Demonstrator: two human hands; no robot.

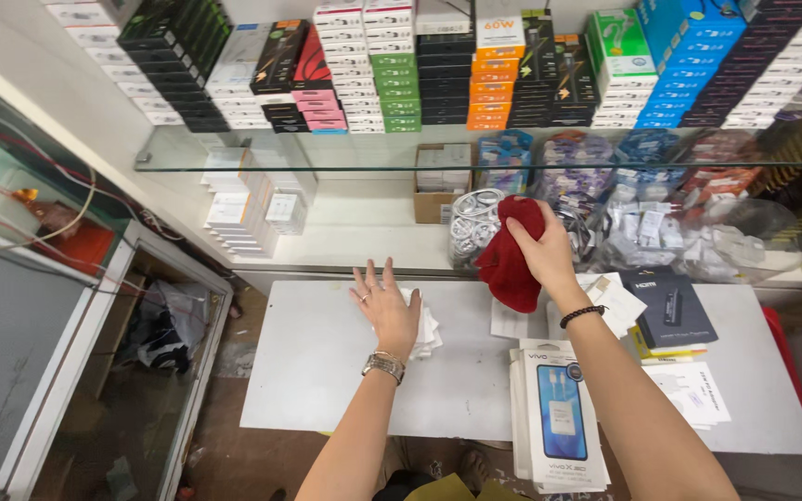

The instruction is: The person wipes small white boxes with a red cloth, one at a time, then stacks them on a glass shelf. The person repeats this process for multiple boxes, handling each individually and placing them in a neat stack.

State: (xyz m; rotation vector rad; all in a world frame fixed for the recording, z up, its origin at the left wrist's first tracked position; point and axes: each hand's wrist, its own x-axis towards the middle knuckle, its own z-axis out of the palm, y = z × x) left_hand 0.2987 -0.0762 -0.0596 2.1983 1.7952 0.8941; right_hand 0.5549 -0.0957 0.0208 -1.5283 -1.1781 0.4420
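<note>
While seen from the head camera, left hand [385, 311] lies flat, fingers spread, on white papers [424, 327] near the table's [327, 371] far edge | right hand [542, 252] grips a red cloth [510, 260] above that far edge | white boxes [554, 413] at the near edge

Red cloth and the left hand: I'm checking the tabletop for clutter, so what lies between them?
In the head view, only bare white table lies between the left hand, flat on small white packets, and the red cloth in the right hand.
</note>
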